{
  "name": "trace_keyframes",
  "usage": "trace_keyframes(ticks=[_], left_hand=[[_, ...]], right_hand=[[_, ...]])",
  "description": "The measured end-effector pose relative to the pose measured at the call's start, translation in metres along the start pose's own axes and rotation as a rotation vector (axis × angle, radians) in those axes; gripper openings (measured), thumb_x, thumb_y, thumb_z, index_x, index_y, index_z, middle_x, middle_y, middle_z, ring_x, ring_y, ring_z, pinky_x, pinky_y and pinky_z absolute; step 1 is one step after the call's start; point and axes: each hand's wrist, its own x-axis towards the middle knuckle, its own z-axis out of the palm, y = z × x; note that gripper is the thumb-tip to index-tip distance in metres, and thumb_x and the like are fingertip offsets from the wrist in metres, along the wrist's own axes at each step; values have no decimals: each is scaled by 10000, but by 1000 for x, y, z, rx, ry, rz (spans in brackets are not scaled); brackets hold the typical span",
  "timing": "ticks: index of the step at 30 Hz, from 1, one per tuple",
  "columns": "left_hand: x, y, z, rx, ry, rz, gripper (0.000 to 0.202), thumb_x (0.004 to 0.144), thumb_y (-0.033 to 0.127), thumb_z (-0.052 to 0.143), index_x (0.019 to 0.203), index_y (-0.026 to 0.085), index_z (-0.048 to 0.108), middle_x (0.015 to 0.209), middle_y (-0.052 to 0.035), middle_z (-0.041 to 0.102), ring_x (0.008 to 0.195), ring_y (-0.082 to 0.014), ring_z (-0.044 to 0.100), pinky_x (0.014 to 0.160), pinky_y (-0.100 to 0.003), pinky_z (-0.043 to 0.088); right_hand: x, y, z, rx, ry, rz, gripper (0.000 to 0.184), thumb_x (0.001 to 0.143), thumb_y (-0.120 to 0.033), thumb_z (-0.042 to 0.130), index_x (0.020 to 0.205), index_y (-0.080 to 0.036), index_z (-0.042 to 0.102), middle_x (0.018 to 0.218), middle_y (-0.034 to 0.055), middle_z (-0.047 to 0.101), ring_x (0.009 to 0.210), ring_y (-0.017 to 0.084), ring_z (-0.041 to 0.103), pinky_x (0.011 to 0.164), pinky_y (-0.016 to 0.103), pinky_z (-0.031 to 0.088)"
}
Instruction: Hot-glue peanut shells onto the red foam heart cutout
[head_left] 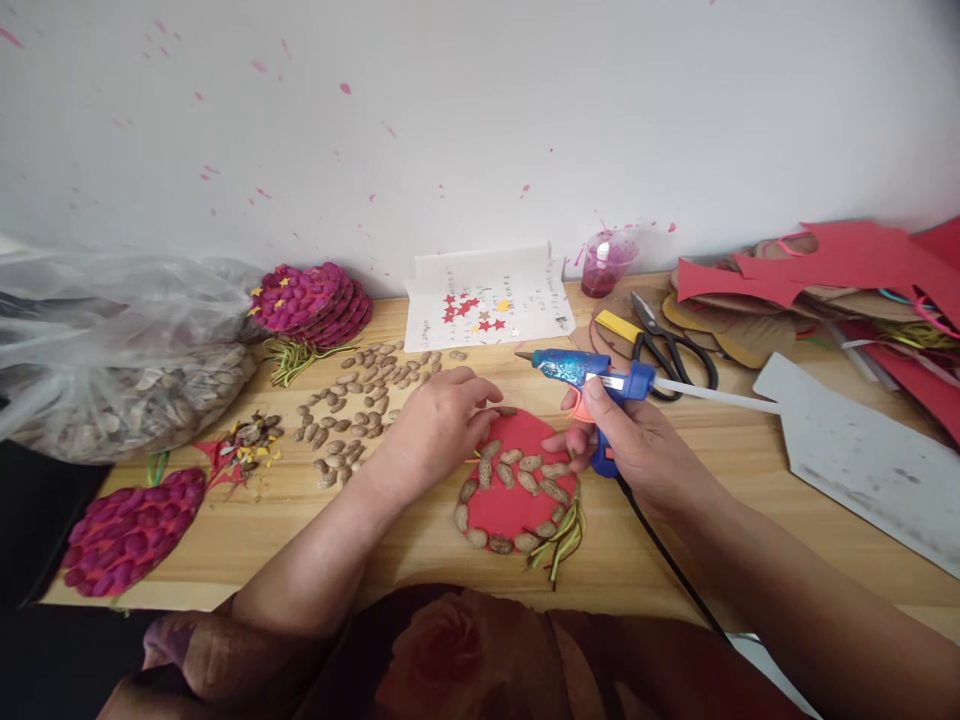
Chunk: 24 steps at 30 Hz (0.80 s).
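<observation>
My right hand grips a blue hot glue gun with an orange trigger; its nozzle points left and a white glue stick extends from the back. Below lies a red card disc with unpainted peanuts along its rim and more across its middle. My left hand is at the disc's upper left edge, finger and thumb closed around a peanut on the rim. A green and dark string tassel hangs from the disc's lower right. Loose peanuts are spread left of my left hand.
A stack of purple peanut-covered discs and a clear bag stand left; another purple disc lies nearer. Paper with stars, a cup of purple liquid and black-handled scissors lie behind. Red card scraps are piled right.
</observation>
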Motion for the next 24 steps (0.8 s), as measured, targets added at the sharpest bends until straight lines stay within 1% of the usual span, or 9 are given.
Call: trace_keyframes(ticks=[5, 11, 19, 24], left_hand=[[0, 0, 9, 36, 56, 46, 128, 952, 196, 637, 925, 176, 760, 886, -58, 716, 811, -191, 657, 793, -326, 524], [2, 4, 16, 56, -5, 18, 180, 971, 199, 599, 922, 178, 771, 911, -76, 706, 839, -204, 656, 812, -339, 527], [3, 7, 15, 28, -21, -5, 181, 961, 171, 597, 903, 184, 767, 905, -64, 689, 820, -190, 652, 793, -317, 525], [2, 8, 15, 19, -18, -5, 203, 970, 175, 577, 894, 187, 764, 896, -60, 685, 805, -183, 645, 767, -308, 522]], right_hand=[[0, -1, 0, 4, 2, 8, 548, 784, -768, 652, 891, -234, 593, 534, -38, 578, 690, 236, 757, 545, 256, 542], [0, 0, 0, -7, -1, -3, 534, 799, -763, 640, 893, -240, 588, 540, -38, 584, 680, 230, 751, 539, 257, 538], [1, 1, 0, -9, 0, 2, 553, 778, -775, 649, 891, -236, 602, 545, -34, 574, 692, 238, 752, 525, 255, 527], [2, 3, -1, 14, -2, 7, 547, 773, -762, 671, 881, -230, 607, 538, -29, 574, 688, 237, 752, 535, 259, 544]])
